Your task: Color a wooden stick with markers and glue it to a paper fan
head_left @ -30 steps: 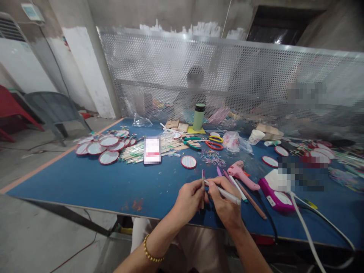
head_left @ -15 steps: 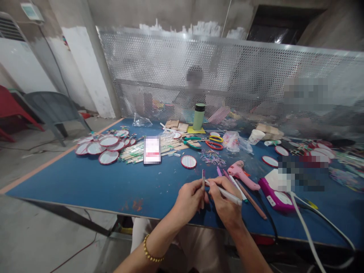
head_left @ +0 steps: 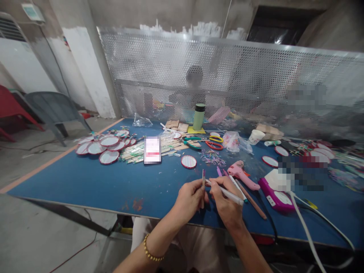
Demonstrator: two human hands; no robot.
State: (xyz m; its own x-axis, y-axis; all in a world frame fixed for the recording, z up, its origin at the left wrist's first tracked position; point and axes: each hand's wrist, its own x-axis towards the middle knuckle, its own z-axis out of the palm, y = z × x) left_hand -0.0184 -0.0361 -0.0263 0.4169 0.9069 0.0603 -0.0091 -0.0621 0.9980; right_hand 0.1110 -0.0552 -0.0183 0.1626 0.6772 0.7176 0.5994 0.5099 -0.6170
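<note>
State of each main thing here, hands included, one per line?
Left hand: closed on stick
Right hand: closed on white pen
Stick: roughly upright, purple-tipped
White pen: slanted, contact with stick unclear
Phone: screen lit, content blurred
Green bottle: upright, capped
Pink glue gun: lying on its side
Teal-handled pliers: handles spread

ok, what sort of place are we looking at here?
Probably a small craft or assembly workshop: a blue worktable holds a pink glue gun and a pile of similar red-rimmed discs, with a perforated metal screen behind.
</note>
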